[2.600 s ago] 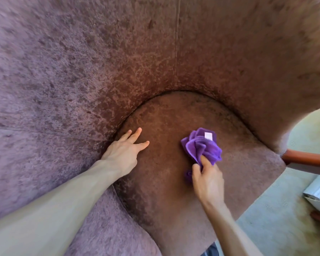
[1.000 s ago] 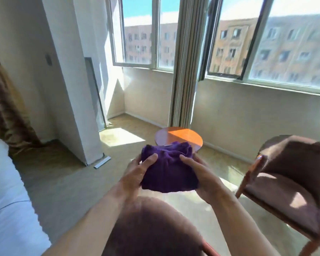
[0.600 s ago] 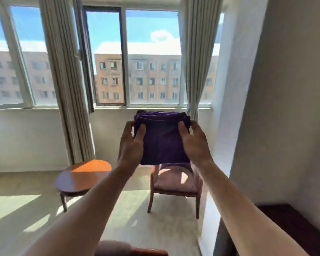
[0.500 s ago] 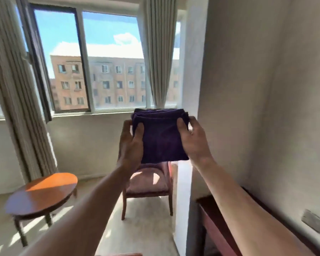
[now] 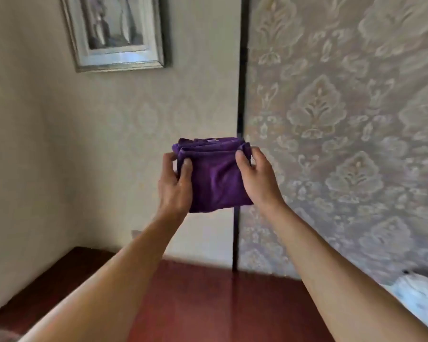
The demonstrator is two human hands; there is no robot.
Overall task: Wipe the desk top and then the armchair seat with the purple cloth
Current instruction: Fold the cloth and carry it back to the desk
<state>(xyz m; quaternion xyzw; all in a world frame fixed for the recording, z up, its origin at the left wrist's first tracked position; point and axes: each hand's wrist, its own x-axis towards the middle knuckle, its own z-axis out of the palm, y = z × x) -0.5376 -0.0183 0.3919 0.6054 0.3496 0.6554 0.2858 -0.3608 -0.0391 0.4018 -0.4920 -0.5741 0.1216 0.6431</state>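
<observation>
The purple cloth (image 5: 214,176), folded into a thick square, is held up in the air in front of me. My left hand (image 5: 174,185) grips its left edge, thumb on the near face. My right hand (image 5: 257,178) grips its right edge the same way. Below my forearms lies the dark red-brown wooden desk top (image 5: 200,299), set against the wall. The armchair is out of view.
A patterned wall (image 5: 344,119) rises behind the desk, split by a dark vertical strip (image 5: 240,95). A silver-framed picture (image 5: 114,33) hangs at the upper left. A blurred white object (image 5: 418,294) sits at the desk's right end.
My view swung right from the window, armchair and round table to the wall above the desk. Both hands keep holding the folded cloth, which earlier lay crumpled on the armchair seat.
</observation>
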